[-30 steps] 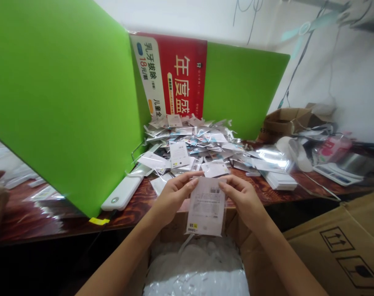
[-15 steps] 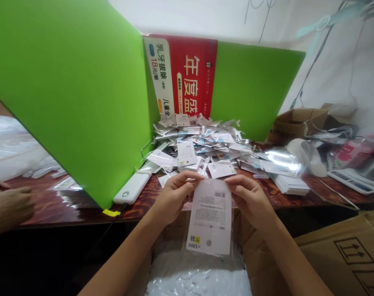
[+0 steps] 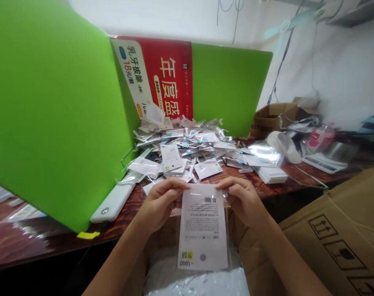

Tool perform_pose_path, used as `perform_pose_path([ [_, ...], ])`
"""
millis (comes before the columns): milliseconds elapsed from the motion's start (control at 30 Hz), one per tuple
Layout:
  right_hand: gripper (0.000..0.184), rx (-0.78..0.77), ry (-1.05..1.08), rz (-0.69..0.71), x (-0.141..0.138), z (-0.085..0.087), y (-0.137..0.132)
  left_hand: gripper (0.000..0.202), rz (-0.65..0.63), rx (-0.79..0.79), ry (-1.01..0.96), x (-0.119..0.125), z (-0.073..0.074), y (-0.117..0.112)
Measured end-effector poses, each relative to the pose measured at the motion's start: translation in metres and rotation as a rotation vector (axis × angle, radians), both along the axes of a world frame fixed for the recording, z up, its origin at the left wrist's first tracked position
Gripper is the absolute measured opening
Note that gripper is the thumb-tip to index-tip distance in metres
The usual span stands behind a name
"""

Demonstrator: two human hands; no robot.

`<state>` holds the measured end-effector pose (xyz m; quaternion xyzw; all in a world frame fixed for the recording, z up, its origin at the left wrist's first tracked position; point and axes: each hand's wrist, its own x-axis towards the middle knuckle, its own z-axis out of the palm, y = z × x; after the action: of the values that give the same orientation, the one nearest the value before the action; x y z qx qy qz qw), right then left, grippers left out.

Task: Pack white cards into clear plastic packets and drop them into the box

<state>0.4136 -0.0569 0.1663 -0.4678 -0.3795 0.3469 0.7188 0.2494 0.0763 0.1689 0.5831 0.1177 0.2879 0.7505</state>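
Between my two hands hangs a white printed card in a clear plastic sleeve (image 3: 203,230), showing fine text, a barcode, a yellow mark and "1,000" upside down. My left hand (image 3: 162,201) pinches its upper left corner between thumb and fingers. The upper right corner is in the pinch of my right hand (image 3: 242,199). Below the card, a cardboard box (image 3: 162,236) holds a white plastic bag (image 3: 196,283), partly hidden by the card. Behind my hands, a loose pile of similar sleeved cards (image 3: 171,156) covers part of the dark red wooden table (image 3: 245,185).
Green boards (image 3: 60,102) stand left and behind, one beside a red printed panel (image 3: 174,78). A white power strip (image 3: 114,203) lies left. Right are a card stack (image 3: 271,174), a scale (image 3: 325,162), a pink-labelled bottle (image 3: 319,137) and a large carton (image 3: 344,222).
My view has turned right, so the scene shifts left. The sleeved card sits slightly lower in view, still held by both hands. Another packet now shows at the pile's back left, looking blurred.
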Motion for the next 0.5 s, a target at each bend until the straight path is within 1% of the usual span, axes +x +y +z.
perform_pose_path([
  [167, 0.019, 0.015, -0.004, 0.012, 0.002, -0.001, -0.001, 0.005, 0.067, 0.14, 0.027, -0.001, 0.0, 0.0],
  [267, 0.016, 0.007, 0.019, 0.031, 0.001, -0.001, 0.0, 0.009, 0.073, 0.229, 0.035, -0.003, -0.003, 0.002],
  [333, 0.014, -0.029, 0.011, 0.026, 0.0, -0.001, 0.002, 0.01, 0.081, 0.271, 0.042, -0.005, -0.004, 0.004],
  [400, 0.013, -0.069, -0.014, 0.021, -0.001, -0.002, 0.004, 0.01, 0.103, 0.288, 0.054, -0.007, -0.005, 0.005],
  [500, 0.016, -0.091, -0.054, 0.042, -0.001, -0.007, 0.01, 0.009, 0.143, 0.269, 0.058, -0.012, -0.005, 0.006],
])
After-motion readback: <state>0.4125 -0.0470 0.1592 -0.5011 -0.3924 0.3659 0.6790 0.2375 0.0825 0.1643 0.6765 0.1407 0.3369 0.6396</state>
